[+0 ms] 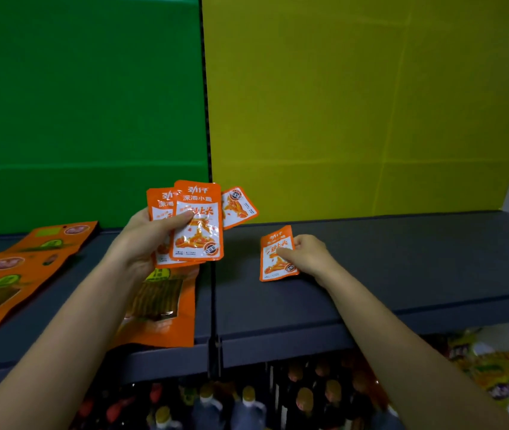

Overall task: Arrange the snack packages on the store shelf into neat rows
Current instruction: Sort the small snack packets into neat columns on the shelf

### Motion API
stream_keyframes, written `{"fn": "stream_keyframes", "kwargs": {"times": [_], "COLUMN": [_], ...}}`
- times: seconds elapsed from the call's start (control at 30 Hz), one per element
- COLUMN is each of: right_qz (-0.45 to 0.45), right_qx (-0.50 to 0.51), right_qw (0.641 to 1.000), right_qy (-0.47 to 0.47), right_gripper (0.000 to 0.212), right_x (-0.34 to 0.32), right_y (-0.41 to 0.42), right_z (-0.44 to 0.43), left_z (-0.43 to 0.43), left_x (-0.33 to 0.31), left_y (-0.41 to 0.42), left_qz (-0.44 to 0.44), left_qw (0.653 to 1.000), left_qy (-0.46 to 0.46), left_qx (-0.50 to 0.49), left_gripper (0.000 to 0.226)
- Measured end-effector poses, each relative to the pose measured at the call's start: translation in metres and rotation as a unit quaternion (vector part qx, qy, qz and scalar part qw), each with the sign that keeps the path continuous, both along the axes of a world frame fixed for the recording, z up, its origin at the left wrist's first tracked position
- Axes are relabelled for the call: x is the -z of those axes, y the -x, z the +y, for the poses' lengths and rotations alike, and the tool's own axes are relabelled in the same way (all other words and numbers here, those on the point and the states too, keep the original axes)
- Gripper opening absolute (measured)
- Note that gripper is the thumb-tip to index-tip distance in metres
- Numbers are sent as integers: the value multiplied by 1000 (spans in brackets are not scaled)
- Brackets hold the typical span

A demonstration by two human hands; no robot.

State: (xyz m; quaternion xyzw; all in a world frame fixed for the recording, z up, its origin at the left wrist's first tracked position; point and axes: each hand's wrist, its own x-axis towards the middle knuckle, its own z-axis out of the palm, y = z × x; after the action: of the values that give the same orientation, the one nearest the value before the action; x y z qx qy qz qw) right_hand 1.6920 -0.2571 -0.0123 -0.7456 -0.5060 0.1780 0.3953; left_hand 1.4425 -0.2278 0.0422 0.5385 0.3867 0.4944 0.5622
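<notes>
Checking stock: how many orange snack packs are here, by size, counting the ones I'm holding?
Small packets: 4, three in the left hand, one in the right hand
Large packs: 3 in view
Total: 7

**Legible print: small orange snack packets only**

The front packet, gripped in the left hand, bears the brand "劲仔" in white at its top, with "深海小鱼" on the line beneath. Larger red characters lower down are partly covered by the thumb and cannot be read. The rear packet, just left of it, shows fragments of the same two lines. The shelf packet, to its right, repeats the layout but is too blurred to confirm.
</notes>
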Motion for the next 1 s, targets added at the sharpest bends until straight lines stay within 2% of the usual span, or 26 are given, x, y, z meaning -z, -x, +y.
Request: {"fn": "stream_keyframes", "kwargs": {"times": [0.27,0.53,0.63,0.7,0.73,0.8,0.87,0.93,1.0], "right_qz": [-239,-299,-281,-223,-161,-4,92,55,-17], "right_qx": [-17,-52,-22,-20,-43,-146,-287,-363,-368], "right_qw": [969,950,957,974,983,980,948,929,928], "right_qy": [64,71,61,-27,-82,-137,-102,-53,-46], "right_gripper": [57,62,66,50,40,28,20,16,10], "right_x": [7,6,8,-1,-9,-28,-43,-48,-49], "right_y": [-8,-11,-9,-7,-4,5,12,12,6], "right_z": [60,90,93,93,91,83,67,54,45], "left_z": [11,3,1,1,1,1,1,2,1], "left_x": [5,9,9,8,8,7,7,8,9], "left_y": [-5,-8,-6,-5,-6,-8,-12,-17,-22], "left_qz": [43,63,68,73,77,87,96,101,96], "left_qw": [999,997,996,996,995,995,994,993,994], "left_qy": [8,39,50,53,53,51,51,55,54], "left_qx": [-10,-23,-20,-20,-18,-7,10,19,19], "left_gripper": [19,11,11,12,12,14,18,21,19]}}
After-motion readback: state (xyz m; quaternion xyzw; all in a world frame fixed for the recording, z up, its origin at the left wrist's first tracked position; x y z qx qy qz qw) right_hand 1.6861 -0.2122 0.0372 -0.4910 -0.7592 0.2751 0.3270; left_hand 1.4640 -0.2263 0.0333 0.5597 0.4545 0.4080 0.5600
